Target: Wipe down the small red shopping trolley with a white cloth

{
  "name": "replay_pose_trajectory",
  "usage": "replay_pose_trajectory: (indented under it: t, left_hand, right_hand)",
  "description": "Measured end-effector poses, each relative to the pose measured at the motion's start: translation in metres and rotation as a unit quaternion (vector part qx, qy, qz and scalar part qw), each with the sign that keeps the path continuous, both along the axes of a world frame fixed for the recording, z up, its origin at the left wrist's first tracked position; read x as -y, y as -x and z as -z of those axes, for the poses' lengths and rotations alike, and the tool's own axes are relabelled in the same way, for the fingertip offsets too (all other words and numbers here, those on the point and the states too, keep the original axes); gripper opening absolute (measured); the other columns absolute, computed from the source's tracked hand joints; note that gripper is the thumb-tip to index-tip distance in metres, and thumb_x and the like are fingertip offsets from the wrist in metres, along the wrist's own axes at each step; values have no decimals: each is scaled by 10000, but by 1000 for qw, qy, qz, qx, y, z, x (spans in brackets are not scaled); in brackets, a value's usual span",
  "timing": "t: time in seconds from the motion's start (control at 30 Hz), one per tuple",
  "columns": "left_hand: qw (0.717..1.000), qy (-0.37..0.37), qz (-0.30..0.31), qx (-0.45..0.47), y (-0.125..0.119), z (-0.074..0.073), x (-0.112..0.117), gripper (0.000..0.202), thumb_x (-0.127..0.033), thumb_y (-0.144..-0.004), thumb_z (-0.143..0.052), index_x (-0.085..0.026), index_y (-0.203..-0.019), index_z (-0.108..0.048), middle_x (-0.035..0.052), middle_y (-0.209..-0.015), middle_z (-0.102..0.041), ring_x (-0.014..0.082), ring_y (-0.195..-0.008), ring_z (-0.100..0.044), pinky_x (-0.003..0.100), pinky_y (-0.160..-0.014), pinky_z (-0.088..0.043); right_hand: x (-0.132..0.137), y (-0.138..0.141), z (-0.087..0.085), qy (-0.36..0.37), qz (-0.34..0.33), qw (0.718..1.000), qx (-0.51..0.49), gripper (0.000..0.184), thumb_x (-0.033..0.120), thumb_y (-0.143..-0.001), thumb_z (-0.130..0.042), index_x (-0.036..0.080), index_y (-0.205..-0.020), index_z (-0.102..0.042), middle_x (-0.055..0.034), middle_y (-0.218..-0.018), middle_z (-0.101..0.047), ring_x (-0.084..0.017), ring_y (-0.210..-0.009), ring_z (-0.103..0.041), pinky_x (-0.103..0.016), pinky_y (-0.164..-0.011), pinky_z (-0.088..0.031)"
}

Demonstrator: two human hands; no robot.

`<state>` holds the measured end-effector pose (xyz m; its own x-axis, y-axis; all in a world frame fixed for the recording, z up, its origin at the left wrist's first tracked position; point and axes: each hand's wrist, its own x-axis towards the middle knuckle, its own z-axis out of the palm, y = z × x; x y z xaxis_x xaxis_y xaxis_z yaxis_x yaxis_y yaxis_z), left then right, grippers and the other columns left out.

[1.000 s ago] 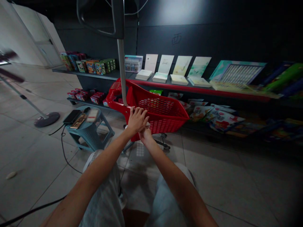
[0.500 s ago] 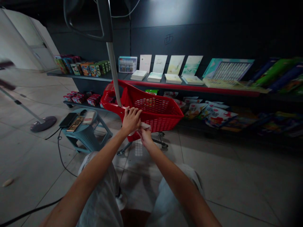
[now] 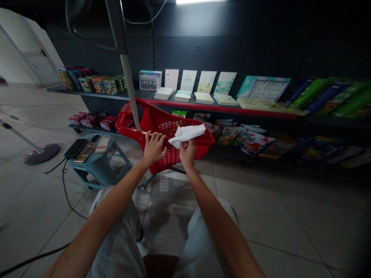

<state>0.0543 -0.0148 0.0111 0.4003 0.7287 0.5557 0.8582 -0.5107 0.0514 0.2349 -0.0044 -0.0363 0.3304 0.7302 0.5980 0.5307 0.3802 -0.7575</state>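
A red plastic shopping cart [image 3: 171,156] with a mesh basket stands just ahead of me, and a metal pole [image 3: 130,92] rises from it. My left hand [image 3: 154,148] curls over the cart's red rim next to the pole. My right hand [image 3: 187,153] pinches a crumpled white cloth [image 3: 187,135], which hangs over the basket and does not appear to touch it. The cloth could also be a thick tissue. The basket's inside is mostly hidden by the cloth and my hands.
Dark shelves [image 3: 220,106] behind the cart carry books, boxes and colourful packets. To the left, a teal plastic stool [image 3: 98,166] holds a phone and a booklet. A black cable [image 3: 65,193] runs across the tiled floor, and a round stand base [image 3: 42,153] sits further left.
My hands have moved apart, and the white cloth now shows clearly above the basket in my right hand. The view has turned slightly, shifting the cart and shelves left.
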Motion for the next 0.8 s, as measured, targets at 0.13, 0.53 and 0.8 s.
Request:
replay_pose_trajectory:
  t: [0.13,0.53,0.8]
  left_hand:
    - [1000,2,14,-15,4,1,-4,559,-354,-866,-593,-198,-1404,-588,145,-1442,-599,363,-1423,-423,602,-1298,-82]
    - [999,12,25,-41,13,-3,-6,535,-372,-850,-620,-169,-1344,-606,163,-1420,-598,371,-1413,-438,594,-1310,-44]
    - [998,12,23,-58,13,-4,-8,526,-379,-862,-606,-172,-1346,-603,160,-1411,-588,367,-1417,-436,590,-1316,-30]
  right_hand:
    - [9,30,-11,-9,-102,978,181,459,188,-984,-416,158,-1418,-564,-157,-1495,-554,-264,-1433,-460,-464,-1236,-341]
    - [-22,8,-33,133,-166,947,242,400,429,-1097,-376,231,-1288,-666,-72,-1264,-720,-224,-1212,-626,-364,-1158,-388]
    - [-17,-7,-33,182,-82,943,265,494,447,-1027,-551,179,-1442,-572,-147,-1287,-722,-307,-1138,-695,-370,-996,-489]
